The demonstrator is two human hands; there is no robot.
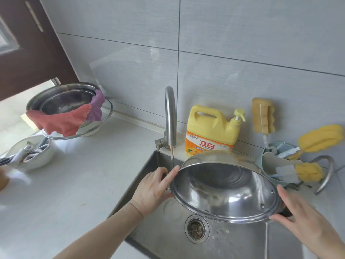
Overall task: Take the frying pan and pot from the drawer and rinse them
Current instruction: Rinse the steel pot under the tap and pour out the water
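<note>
I hold a shiny steel pot [225,189] tilted over the steel sink [168,238], its opening facing me. My left hand [155,187] grips the pot's left side handle, and my right hand [302,219] holds the dark right handle at the rim. Water spills from the pot's lower rim into the sink near the drain [196,228]. A thin stream runs from the curved tap [170,116] just left of the pot. No frying pan is in view.
A yellow dish soap jug [211,128] stands behind the sink. Sponges and brushes fill a holder [280,165] at the right. On the left counter sit stacked steel bowls with red and purple cloths [69,116] and a white bowl of utensils [31,156].
</note>
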